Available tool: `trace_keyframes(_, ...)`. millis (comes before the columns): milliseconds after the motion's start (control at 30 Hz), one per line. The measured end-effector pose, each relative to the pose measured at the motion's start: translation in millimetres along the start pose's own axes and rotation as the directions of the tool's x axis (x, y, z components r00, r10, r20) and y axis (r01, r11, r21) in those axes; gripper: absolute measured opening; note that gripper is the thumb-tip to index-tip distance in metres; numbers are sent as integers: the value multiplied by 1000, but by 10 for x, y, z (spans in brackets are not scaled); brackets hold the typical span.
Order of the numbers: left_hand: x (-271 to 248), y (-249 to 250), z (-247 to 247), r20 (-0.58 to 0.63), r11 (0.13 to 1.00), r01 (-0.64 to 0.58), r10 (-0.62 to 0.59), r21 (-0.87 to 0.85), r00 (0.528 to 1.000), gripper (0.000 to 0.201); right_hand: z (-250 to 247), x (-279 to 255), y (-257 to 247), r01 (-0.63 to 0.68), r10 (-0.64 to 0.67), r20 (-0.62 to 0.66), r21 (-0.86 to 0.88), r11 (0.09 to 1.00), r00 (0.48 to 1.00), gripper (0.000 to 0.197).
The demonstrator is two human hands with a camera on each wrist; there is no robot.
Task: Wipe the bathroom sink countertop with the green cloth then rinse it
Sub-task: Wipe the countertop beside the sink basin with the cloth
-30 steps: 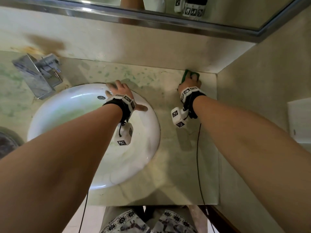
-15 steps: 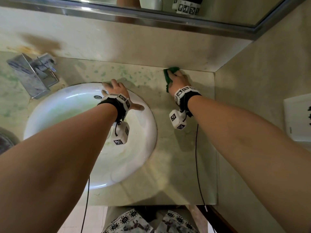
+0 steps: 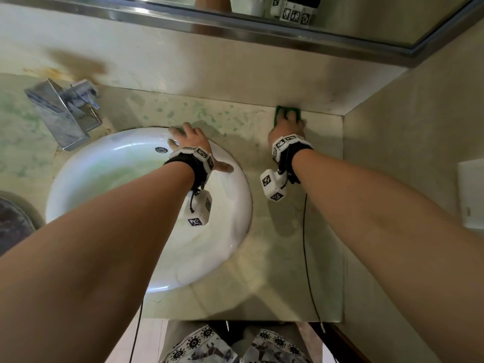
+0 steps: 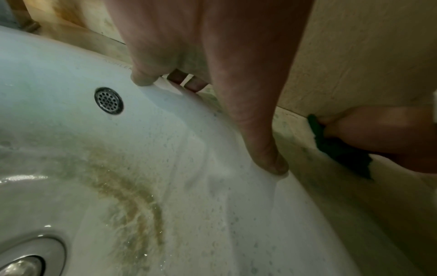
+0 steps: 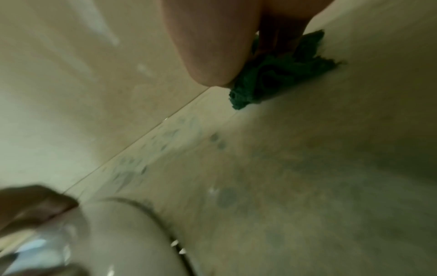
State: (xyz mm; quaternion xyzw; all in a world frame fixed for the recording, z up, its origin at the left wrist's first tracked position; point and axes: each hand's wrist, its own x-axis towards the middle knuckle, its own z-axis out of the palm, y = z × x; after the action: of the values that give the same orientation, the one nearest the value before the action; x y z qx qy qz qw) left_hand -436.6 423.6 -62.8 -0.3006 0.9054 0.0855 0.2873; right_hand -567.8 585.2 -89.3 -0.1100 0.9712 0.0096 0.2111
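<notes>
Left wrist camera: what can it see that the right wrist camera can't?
Only the left wrist view shows the round overflow grille, the metal drain and a brown stain inside the sink. Only the right wrist view shows the grey spots on the countertop close up. Both show the green cloth under the right hand, by the back wall.

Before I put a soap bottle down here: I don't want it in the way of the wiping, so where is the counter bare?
Bare: the countertop strip between the sink rim and the right side wall, toward the front edge. Crowded: the back right corner, where the right hand presses the green cloth; the sink's back rim, under the left hand; the faucet at back left.
</notes>
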Motion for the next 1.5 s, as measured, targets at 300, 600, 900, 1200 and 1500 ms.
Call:
trace_keyframes(300, -16, -3, 13, -3, 1000, -14, 14, -22, 1000, 140, 19, -1, -375, 356, -358, 11, 80, 931, 934, 67)
trace_keyframes(600, -56, 10, -60, 17, 1000, -20, 20, -12, 1000, 141, 125, -343, -100, 592, -594, 80, 49, 805, 801, 61)
trace_keyframes(900, -48, -22, -30, 6, 999, -25, 26, -31, 1000, 143, 131, -98, -180, 331, -337, 77, 76, 941, 939, 72)
trace_keyframes(1200, -24, -13, -21, -3, 999, -23, 22, -47, 1000, 144, -18, 57, -671, 393, -392, 80, 1, 919, 916, 71)
trace_keyframes(1500, -51, 4, -12, -26, 999, -8, 7, -42, 1000, 147, 123, -177, -722, 527, -530, 119, 58, 848, 840, 53)
